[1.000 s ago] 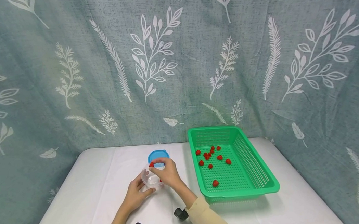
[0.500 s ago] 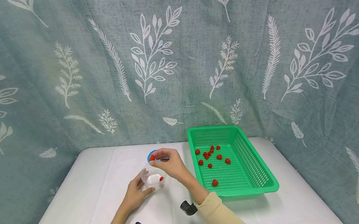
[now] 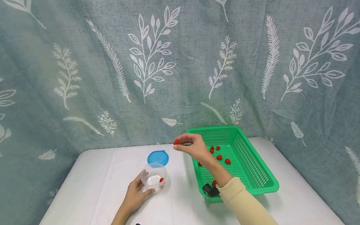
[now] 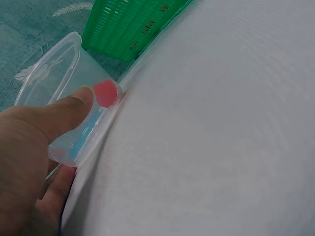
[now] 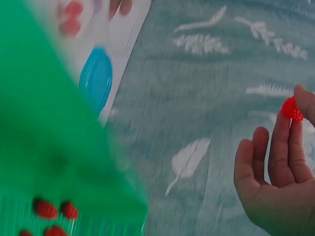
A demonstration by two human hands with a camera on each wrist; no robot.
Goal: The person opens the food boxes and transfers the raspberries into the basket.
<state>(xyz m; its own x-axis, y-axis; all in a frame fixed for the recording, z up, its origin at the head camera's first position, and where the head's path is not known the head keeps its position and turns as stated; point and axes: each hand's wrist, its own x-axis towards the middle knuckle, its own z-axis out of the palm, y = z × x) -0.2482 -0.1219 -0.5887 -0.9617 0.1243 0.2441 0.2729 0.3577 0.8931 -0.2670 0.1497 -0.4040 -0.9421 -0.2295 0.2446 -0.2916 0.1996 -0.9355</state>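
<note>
My left hand (image 3: 134,196) grips a small clear plastic container (image 3: 154,170) standing on the white table, thumb on its near side, fingers on its left. One raspberry (image 3: 161,179) lies inside; in the left wrist view a red raspberry (image 4: 106,93) shows through the wall by my thumb. My right hand (image 3: 196,147) is raised over the left edge of a green basket (image 3: 258,158). Between thumb and fingertips it pinches another raspberry (image 5: 293,108), apart from the basket. Several raspberries (image 3: 219,157) lie on the basket's floor, some hidden behind my right hand and forearm.
A round blue lid (image 3: 158,157) lies just behind the container. White cloth covers the table (image 3: 80,201). Behind its far edge hangs a grey-green curtain (image 3: 178,92) with white leaf prints.
My right hand has moved from above the container up and rightward to the basket's left edge, still pinching the raspberry. The blue lid is uncovered. My left hand and the container stay put.
</note>
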